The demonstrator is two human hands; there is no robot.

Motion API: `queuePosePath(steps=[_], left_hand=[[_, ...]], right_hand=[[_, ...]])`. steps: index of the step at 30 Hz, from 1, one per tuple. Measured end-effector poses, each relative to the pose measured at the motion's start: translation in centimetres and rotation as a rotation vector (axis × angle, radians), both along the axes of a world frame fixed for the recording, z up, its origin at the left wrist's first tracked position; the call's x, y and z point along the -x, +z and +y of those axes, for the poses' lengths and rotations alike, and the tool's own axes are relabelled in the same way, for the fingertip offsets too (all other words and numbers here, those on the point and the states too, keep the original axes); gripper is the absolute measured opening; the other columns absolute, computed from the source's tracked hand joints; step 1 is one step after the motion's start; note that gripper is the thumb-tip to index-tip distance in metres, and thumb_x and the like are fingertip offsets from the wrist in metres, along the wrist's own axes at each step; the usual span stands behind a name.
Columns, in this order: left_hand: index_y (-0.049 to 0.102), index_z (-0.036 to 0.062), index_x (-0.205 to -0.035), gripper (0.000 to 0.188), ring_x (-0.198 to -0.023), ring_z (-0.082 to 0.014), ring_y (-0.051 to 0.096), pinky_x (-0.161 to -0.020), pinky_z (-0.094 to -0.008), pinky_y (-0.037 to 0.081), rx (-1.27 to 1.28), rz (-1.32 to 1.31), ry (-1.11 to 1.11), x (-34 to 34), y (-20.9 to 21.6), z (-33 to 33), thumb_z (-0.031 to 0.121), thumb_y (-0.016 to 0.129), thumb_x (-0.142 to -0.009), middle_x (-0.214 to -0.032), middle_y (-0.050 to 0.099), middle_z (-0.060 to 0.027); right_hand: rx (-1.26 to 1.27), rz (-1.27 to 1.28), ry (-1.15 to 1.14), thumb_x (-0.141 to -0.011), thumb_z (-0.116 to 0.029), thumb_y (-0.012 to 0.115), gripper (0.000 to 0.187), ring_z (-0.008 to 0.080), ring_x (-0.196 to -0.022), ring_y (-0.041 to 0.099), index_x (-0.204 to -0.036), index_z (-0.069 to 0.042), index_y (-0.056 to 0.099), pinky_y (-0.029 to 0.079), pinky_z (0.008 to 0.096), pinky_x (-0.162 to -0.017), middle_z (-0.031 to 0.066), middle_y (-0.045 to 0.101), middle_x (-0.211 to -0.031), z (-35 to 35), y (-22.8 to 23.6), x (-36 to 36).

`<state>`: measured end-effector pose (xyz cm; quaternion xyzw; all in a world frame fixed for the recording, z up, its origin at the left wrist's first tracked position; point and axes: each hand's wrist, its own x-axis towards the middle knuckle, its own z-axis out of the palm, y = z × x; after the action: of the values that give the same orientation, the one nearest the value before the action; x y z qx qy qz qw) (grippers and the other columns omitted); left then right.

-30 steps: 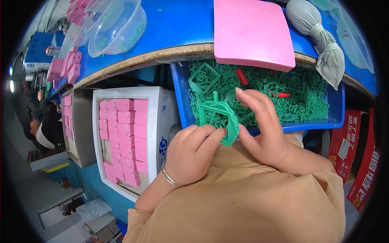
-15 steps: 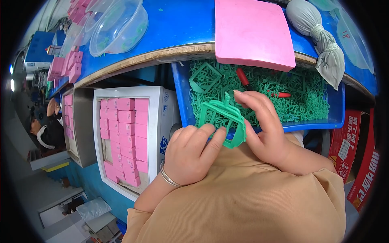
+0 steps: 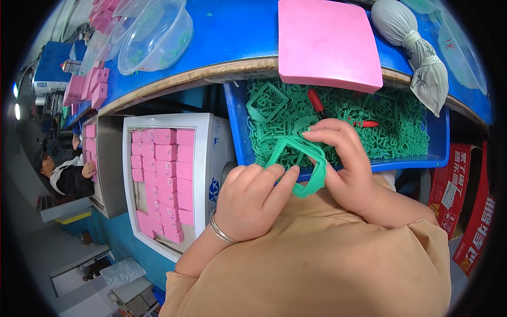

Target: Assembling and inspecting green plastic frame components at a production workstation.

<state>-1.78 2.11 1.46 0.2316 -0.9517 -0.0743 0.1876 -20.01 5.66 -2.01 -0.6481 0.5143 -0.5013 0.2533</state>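
Note:
Between both hands is a roughly square green plastic frame [image 3: 318, 178], held just above the near edge of a blue bin [image 3: 411, 165]. My left hand [image 3: 247, 198], with a bangle at its wrist, closes on the frame's left side. My right hand [image 3: 351, 166] has thumb and forefinger bent around its upper right corner, where a thin flap of green sticks up. Green plastic trimmings [image 3: 396, 140] fill the bin beneath. Among them lie another green frame [image 3: 268, 103], a red-handled tool [image 3: 315, 100] and a second red handle [image 3: 368, 124].
A pink block [image 3: 330, 45] overhangs the blue table's edge beside a tied cloth bag [image 3: 395, 21]. Clear bowls [image 3: 158, 45] stand far left. Left of the bin, a white box [image 3: 128, 174] holds pink blocks. Red cartons [image 3: 449, 195] sit at right. Another person [image 3: 71, 177] works at far left.
The green frame has turned and tilted in my hands, its opening now showing differently. My right fingers have shifted slightly. The other person's hands have moved down.

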Motion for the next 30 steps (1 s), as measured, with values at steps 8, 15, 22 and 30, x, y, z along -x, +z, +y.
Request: queuePosePath(steps=[8,15,22,30], left_hand=[[0.052,-0.0009,-0.092,0.017,-0.052,-0.0107,0.046,-0.047,-0.0195,0.034,-1.193,0.729,0.563,0.6,-0.1,1.2,-0.002,0.052,-0.075,-0.073,0.057,-0.0080],[0.054,0.0004,-0.095,0.018,-0.046,-0.0024,0.035,-0.042,-0.0158,0.029,-1.662,0.861,0.571,-0.6,-1.1,0.2,0.010,0.054,-0.080,-0.073,0.057,-0.0040],[0.055,0.0007,-0.095,0.018,-0.051,-0.0020,0.040,-0.045,-0.0154,0.032,-1.559,0.745,0.600,-0.3,-0.9,0.4,0.011,0.054,-0.080,-0.075,0.058,-0.0025],[0.055,0.0001,-0.100,0.021,-0.052,-0.0022,0.039,-0.047,-0.0153,0.032,-1.560,0.746,0.542,-0.3,-1.1,0.7,0.011,0.051,-0.082,-0.074,0.057,-0.0015]], right_hand=[[-0.107,-0.068,0.016,-0.067,-0.002,0.061,0.019,0.0189,-0.064,0.048,-0.085,-0.002,0.052,0.039,0.0276,-0.056,0.0081,0.048,-0.072,0.2,0.1,-0.1],[-0.155,-0.126,0.013,-0.069,-0.007,0.063,0.014,0.0155,-0.055,0.047,-0.075,-0.002,0.052,0.038,0.0257,-0.050,0.0056,0.049,-0.063,0.3,0.0,-0.3],[-0.178,-0.182,0.002,-0.071,-0.009,0.063,0.013,0.0152,-0.053,0.049,-0.071,-0.003,0.052,0.039,0.0256,-0.049,0.0060,0.053,-0.063,0.5,0.0,-0.2],[-0.189,-0.274,-0.001,-0.070,-0.009,0.064,0.013,0.0152,-0.054,0.050,-0.070,-0.002,0.053,0.040,0.0250,-0.049,0.0064,0.053,-0.063,0.9,-0.3,-0.2]])
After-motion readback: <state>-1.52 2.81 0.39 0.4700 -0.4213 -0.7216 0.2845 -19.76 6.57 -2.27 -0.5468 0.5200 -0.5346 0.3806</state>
